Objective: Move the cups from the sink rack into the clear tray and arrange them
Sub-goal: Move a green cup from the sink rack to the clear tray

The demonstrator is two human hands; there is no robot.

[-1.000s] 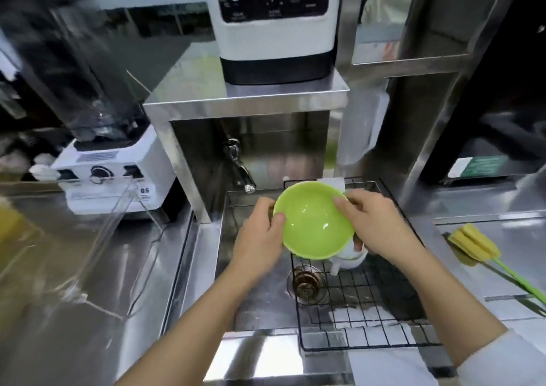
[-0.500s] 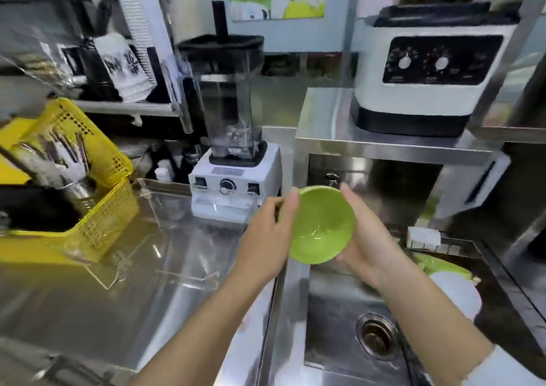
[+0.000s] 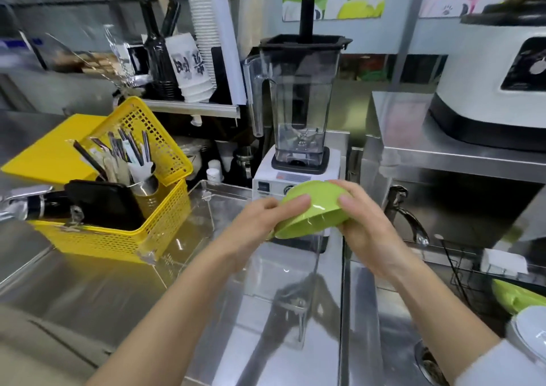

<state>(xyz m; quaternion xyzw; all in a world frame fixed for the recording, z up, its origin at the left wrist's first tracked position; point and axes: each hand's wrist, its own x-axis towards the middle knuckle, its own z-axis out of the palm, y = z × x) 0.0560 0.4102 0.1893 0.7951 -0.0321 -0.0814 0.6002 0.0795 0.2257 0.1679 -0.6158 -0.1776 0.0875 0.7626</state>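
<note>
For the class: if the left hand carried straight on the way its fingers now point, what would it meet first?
The left hand points right, at the green bowl it already grips; beyond that is the right hand on the bowl's far side.

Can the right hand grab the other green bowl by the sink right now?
Probably not yet: the right hand and left hand both grip the green bowl. The other green bowl lies unblocked nearby.

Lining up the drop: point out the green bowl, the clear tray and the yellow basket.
green bowl (image 3: 310, 211), head view, outer wall.
clear tray (image 3: 227, 189), head view, far rim.
yellow basket (image 3: 159, 223), head view, right mesh wall.
</note>
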